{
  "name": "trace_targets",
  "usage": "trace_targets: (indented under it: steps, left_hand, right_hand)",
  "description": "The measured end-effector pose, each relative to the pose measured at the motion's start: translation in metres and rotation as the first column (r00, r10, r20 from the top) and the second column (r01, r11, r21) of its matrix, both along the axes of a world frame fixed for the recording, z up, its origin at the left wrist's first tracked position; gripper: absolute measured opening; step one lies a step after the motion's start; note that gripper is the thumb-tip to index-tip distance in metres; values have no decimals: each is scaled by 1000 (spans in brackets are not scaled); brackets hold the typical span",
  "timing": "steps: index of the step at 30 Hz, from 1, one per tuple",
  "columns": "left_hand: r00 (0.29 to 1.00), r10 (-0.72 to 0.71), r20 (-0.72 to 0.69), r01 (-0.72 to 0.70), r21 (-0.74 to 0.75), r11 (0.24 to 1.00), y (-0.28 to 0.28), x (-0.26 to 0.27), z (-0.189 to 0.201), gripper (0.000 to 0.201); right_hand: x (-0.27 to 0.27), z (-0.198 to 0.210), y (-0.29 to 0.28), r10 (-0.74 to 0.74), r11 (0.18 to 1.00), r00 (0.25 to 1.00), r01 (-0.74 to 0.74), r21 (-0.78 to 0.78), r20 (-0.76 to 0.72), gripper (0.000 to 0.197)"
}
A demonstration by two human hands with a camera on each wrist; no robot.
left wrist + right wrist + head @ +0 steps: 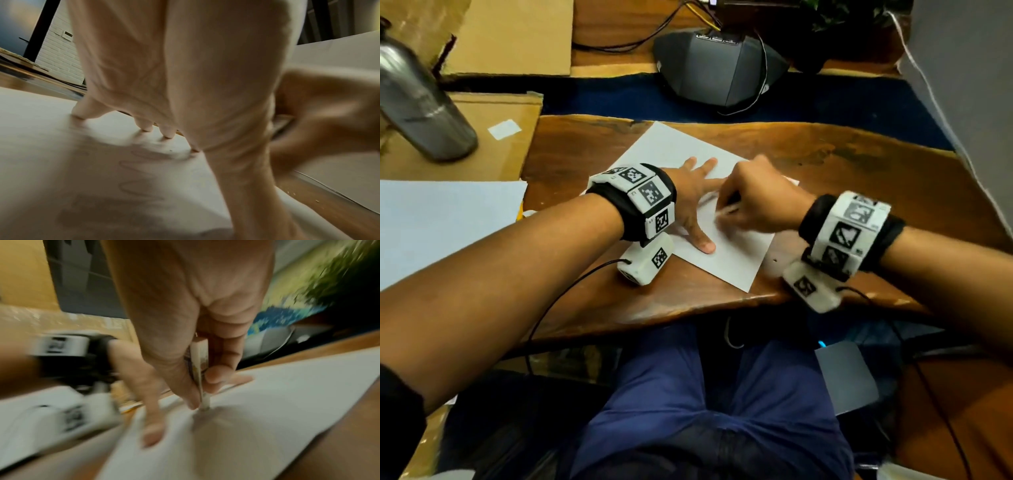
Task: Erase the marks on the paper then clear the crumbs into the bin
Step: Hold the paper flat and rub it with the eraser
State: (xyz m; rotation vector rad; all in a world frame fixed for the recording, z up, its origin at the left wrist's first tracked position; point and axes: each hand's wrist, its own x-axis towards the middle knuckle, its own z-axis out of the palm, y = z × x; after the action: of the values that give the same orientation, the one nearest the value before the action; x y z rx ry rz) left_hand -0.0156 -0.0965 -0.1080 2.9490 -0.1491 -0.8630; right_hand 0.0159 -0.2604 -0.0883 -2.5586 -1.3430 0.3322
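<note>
While our right hand (753,197) pinches the eraser (198,368) and our flat left hand (693,202) pins the paper (726,260), hard rubbing could crease it or scatter crumbs off the bench (859,164).

Under the left hand (690,202) lies one sheet of paper (726,260); beyond its fingers stands one grey desk device (719,68). Farther out on that hand's side: one metal bottle (417,102), two cardboard pieces (506,37). One eraser (198,363) sits in the right hand (760,198).

We see the right hand (197,340) motion-blurred, its fingers hiding most of the eraser (198,363); the left hand (690,205) covers part of the paper (726,260).
</note>
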Motion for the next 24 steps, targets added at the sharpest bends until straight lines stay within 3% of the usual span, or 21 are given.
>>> trace_targets:
  steps: [2,6,10,15,19,22,24]
  left_hand:
    - [1000,-9,-2,9,-3,1000,0,-1,1,144]
    - [1000,11,23,-11,27,1000,-2,-4,4,135]
    - [1000,28,12,-28,4,1000,-4,-6,8,141]
    - [1000,30,6,-30,3,1000,-2,-5,5,140]
    - [999,44,3,-44,-1,999,-4,-8,12,140]
    - [1000,27,7,-27,14,1000,-5,-6,7,140]
    - [999,33,11,-33,21,999,-4,-6,7,141]
  right_hand:
    - [-4,2,0,30,999,999,-31,-32,-44,7]
    - [32,6,-1,-143,989,989,141,36,37,11]
    - [-6,-2,4,77,997,997,-78,-12,-19,12]
    - [33,5,4,-110,994,994,110,12,25,14]
    - [-1,-2,7,64,998,998,-65,-24,-26,10]
    - [30,5,5,-93,996,996,93,-11,-10,14]
    - [37,4,7,-102,995,994,102,5,33,15]
